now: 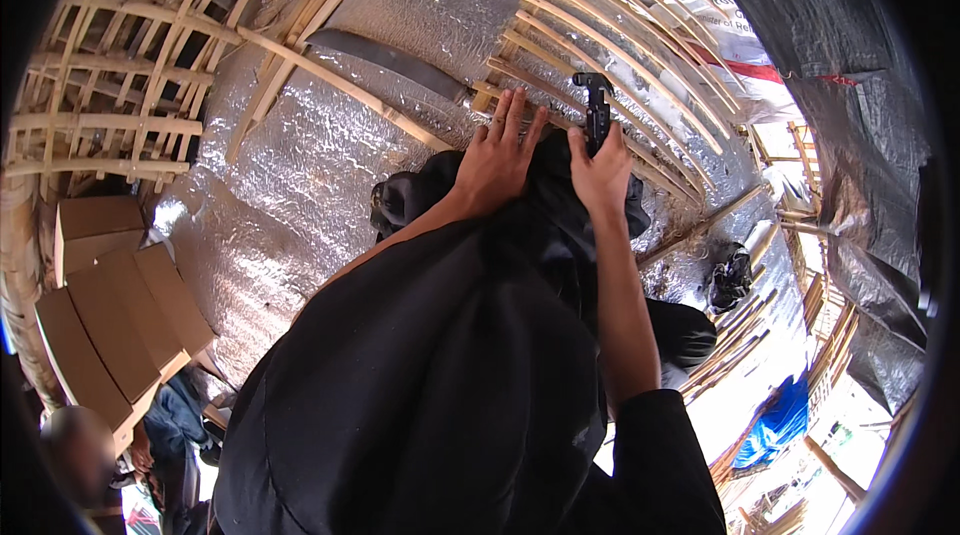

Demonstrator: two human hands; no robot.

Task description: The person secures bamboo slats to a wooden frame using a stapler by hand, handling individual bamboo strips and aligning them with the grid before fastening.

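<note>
My right hand (603,175) is wrapped round a black hand tool (598,107) with a short, hammer-like head pointing away from me. Its exact kind is hard to make out. Just to its left, my left hand (497,157) has its fingers stretched and spread, its fingertips by the near ends of some bamboo strips (560,85). Nothing shows in that hand. Black cloth (420,197) bunches under both hands. Beyond my left fingertips lies a machete (390,63) with a long dark blade.
Shiny plastic sheeting (290,195) covers the ground. A bamboo lattice (120,65) stands at the far left, above cardboard boxes (125,320). Another person (170,435) is at the lower left. Bamboo sticks (740,340) and a blue sheet (775,425) lie to the right, by dark tarpaulin (850,105).
</note>
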